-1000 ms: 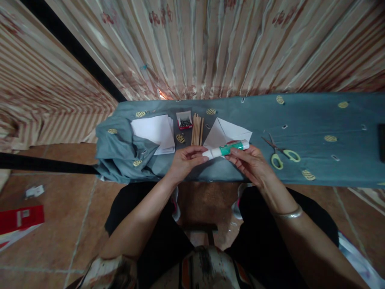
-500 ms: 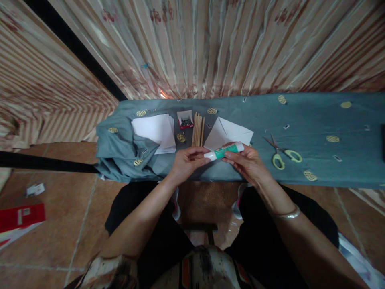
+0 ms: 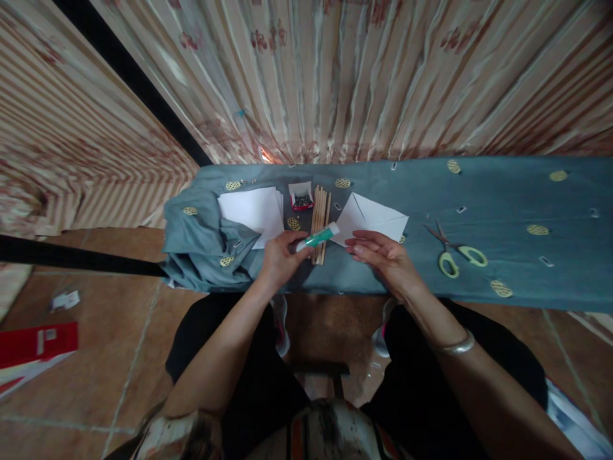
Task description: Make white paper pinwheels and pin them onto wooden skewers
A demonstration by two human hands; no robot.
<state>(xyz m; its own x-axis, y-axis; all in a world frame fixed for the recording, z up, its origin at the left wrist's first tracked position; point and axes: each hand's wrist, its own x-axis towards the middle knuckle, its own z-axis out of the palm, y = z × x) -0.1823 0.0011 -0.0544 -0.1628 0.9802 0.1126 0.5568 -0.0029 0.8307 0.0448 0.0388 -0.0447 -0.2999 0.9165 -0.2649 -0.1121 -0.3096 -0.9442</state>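
I have the green-and-white glue stick at the centre of the frame, slanting above the wooden sticks. My left hand has a narrow grip, pinching its lower-left end. My right hand keeps a loosely parted grip near the creased white paper. On the cloth-covered desk, scissors lie right of centre; a paper stack and small open box sit left.

The left hand holds a green and white glue stick over thin wooden sticks. The right hand, fingers loose, is near a folded white paper. Scissors lie on the blue cloth.
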